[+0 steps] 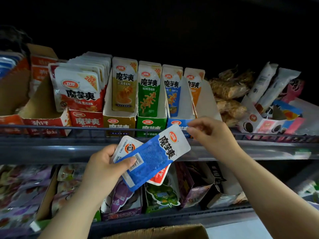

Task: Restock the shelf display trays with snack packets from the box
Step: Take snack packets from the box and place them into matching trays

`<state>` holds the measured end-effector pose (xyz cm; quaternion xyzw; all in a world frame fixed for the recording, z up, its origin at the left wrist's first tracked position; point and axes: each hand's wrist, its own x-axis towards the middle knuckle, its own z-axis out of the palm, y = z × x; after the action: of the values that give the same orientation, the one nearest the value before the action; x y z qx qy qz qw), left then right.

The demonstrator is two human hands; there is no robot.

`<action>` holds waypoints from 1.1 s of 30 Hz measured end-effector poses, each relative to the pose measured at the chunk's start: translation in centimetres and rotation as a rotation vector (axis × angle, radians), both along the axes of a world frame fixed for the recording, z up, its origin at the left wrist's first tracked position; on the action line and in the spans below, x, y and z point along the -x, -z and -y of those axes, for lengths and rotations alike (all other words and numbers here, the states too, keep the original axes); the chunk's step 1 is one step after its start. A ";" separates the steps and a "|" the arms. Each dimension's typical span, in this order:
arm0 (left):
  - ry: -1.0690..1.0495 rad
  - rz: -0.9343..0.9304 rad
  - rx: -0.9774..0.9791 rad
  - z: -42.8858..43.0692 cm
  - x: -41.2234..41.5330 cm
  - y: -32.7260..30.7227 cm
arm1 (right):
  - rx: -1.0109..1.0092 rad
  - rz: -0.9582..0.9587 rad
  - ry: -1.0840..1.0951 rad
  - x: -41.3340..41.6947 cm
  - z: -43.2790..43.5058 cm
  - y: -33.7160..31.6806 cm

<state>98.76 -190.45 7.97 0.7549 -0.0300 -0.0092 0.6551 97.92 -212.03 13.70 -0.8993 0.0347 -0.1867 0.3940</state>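
While the fingers [128,161] of the left hand [103,168] clasp a small fan of snack packets from below, the thumb presses on the barcode of the topmost one, a blue packet [155,157] turned back side up and tilted toward the upper right. Under it, in the same grip, a white packet [126,146] pokes out at the upper left and a red packet [158,176] at the lower right. At the blue packet's upper corner the right hand [212,135] has its thumb and forefinger drawn together; that spot is blurred, and I cannot tell whether they actually nip the edge or sit just beside it.

Behind both hands runs the wire rail [51,130] of the upper shelf [43,149], where four cardboard trays stand side by side. The red tray [86,120] is packed with upright packets, while the gold tray [119,124], the green tray [151,125] and the blue tray [178,123], just behind the right fingertips, each show a single packet standing in them. Below, the lower shelf [172,216] holds other mixed snack cartons. A flap of the cardboard box [164,232] shows at the bottom edge.
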 end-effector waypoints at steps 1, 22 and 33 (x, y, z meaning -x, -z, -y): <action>-0.020 0.044 -0.012 0.1 0.2 -0.1 | -0.023 -0.024 0.013 0.4 -0.1 0.0; 0.077 0.410 -0.080 0.2 3.7 0.4 | -0.401 -0.459 -0.052 3.2 -1.2 -3.4; 0.088 0.338 0.021 -0.7 4.1 -0.4 | -0.237 -0.418 -0.108 4.3 -0.2 -6.7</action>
<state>94.69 -189.70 8.36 0.7367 -0.1729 0.0897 0.6475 93.60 -211.80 20.35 -0.8663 0.0891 0.0303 0.4905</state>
